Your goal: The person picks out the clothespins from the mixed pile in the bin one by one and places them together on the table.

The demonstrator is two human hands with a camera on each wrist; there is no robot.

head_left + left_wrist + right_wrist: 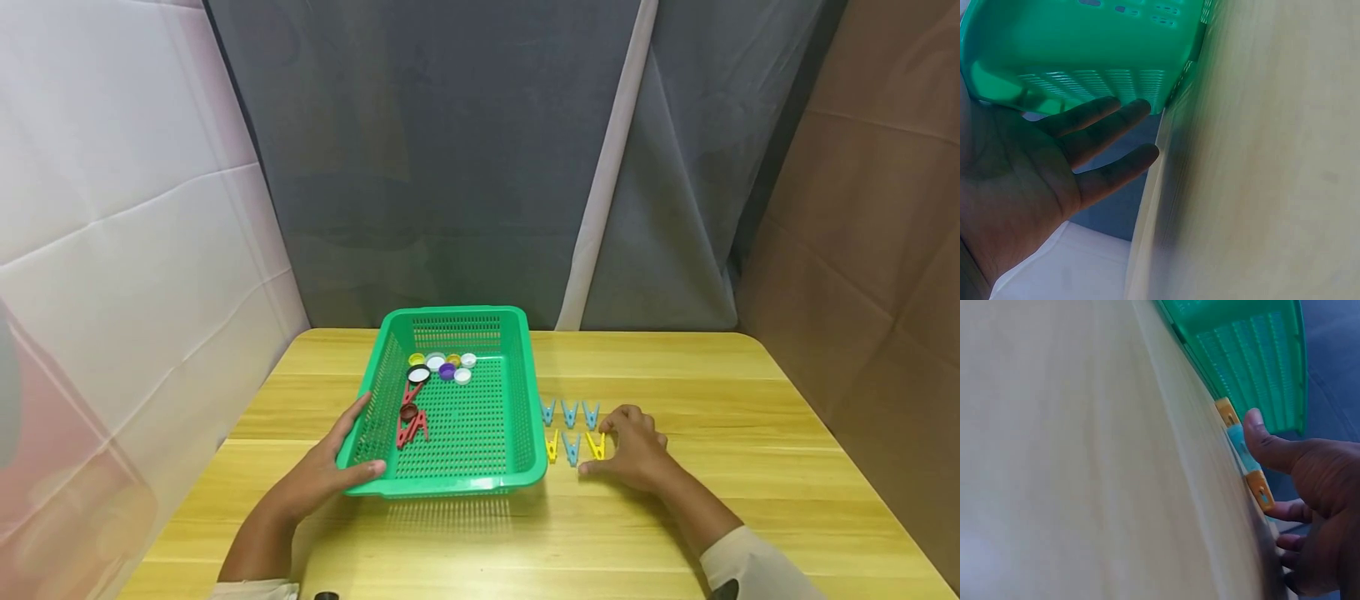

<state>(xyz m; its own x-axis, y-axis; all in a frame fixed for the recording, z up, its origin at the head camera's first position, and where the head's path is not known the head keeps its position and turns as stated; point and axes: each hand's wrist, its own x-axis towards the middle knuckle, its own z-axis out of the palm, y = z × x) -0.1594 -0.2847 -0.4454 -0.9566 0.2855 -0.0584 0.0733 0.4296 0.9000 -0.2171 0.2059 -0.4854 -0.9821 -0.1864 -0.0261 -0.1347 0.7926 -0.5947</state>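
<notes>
A green plastic basket [528, 392] stands on the wooden table, with my left hand [326, 471] holding its left side. The thumb lies over the rim; the other fingers are outside, stretched along the wall in the left wrist view. To the right of the basket lie two rows of clothespins, several blue clothespins [572, 450] and two yellow ones. My right hand [636, 446] is at the rightmost yellow clothespin [596, 447], thumb and index finger spread around it. In the right wrist view a fingertip touches that yellow clothespin [1260, 490], while the thumb is apart from it.
Inside the basket are red clothespins [406, 433], a brown cap [408, 412], and several bottle caps, among them a purple cap [447, 372] and a black-rimmed cap [418, 375]. A dark object [326, 596] shows at the bottom frame edge. Grey curtain [480, 167] hangs behind the table.
</notes>
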